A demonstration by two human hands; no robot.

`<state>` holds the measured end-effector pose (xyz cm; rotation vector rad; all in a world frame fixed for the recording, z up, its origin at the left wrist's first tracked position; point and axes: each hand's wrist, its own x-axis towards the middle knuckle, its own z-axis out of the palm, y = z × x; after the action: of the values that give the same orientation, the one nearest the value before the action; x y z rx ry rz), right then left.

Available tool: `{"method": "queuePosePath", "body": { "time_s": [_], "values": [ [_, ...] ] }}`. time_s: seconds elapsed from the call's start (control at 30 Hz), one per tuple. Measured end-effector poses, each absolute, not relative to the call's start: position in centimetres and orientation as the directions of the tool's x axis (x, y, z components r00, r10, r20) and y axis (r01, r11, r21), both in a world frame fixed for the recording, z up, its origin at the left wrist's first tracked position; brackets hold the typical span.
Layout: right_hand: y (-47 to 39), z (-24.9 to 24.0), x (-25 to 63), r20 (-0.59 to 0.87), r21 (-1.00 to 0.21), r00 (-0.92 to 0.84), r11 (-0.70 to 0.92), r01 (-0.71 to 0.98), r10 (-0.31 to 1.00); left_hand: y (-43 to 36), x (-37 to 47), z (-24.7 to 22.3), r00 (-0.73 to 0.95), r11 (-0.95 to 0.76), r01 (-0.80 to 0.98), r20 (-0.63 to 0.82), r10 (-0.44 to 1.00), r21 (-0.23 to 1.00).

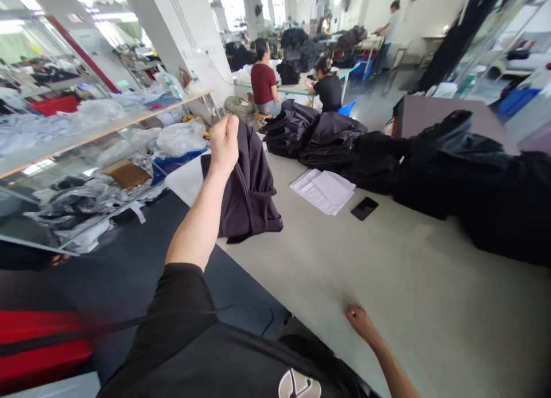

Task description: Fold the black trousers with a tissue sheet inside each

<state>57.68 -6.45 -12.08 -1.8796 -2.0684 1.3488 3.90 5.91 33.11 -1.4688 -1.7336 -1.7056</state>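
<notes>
My left hand (225, 141) is raised at the table's left edge, its fingers closed on a dark garment (253, 186). The cloth hangs down from the fist in folds, its lower end at the level of the tabletop. Lower right, my right hand (358, 320) is curled into a fist over the grey table (408, 272). Whatever it holds, if anything, is hidden. A dark blur lies just beyond that fist.
Stacks of folded dark garments (331, 137) line the table's far side, with a larger black heap (508, 197) at right. White papers (323, 190) and a black phone (364, 208) lie before them. A shelf (107, 128) stands left. Several people work beyond.
</notes>
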Motion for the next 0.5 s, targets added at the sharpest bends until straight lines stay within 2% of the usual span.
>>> {"method": "queuePosePath", "body": {
  "time_s": [0.07,0.1,0.13,0.2,0.27,0.37,0.43,0.5],
  "values": [
    [-6.9,-11.2,58.0,-0.561,-0.688,-0.218,-0.303,0.660,0.799,5.6,8.4,35.9,-0.345,-0.289,0.810,0.813,0.469,0.510],
    [-7.3,-10.7,58.1,-0.607,-0.724,-0.204,-0.428,0.541,0.768,5.4,10.7,37.0,-0.287,-0.323,0.822,0.830,0.478,0.470],
    [-7.6,-10.0,58.3,-0.652,-0.740,-0.208,-0.551,0.385,0.729,5.2,13.0,38.1,-0.221,-0.360,0.831,0.847,0.484,0.423],
    [-8.3,-8.4,58.6,-0.701,-0.687,-0.276,-0.727,0.014,0.657,4.4,17.6,39.5,-0.091,-0.446,0.833,0.875,0.475,0.328],
    [-8.8,-6.8,58.9,-0.667,-0.590,-0.383,-0.767,-0.253,0.639,3.4,22.0,40.2,0.000,-0.531,0.805,0.895,0.446,0.265],
    [-9.0,-5.0,59.6,-0.577,-0.447,-0.493,-0.757,-0.477,0.651,1.3,27.6,39.8,0.008,-0.634,0.727,0.920,0.392,0.264],
    [-8.9,-4.6,60.6,-0.552,-0.395,-0.477,-0.718,-0.573,0.684,-0.7,30.3,38.9,-0.047,-0.684,0.646,0.912,0.407,0.339],
    [-8.8,-5.0,62.1,-0.569,-0.392,-0.388,-0.654,-0.647,0.725,-2.8,32.1,37.7,-0.032,-0.711,0.490,0.826,0.563,0.504]
  ]
}}
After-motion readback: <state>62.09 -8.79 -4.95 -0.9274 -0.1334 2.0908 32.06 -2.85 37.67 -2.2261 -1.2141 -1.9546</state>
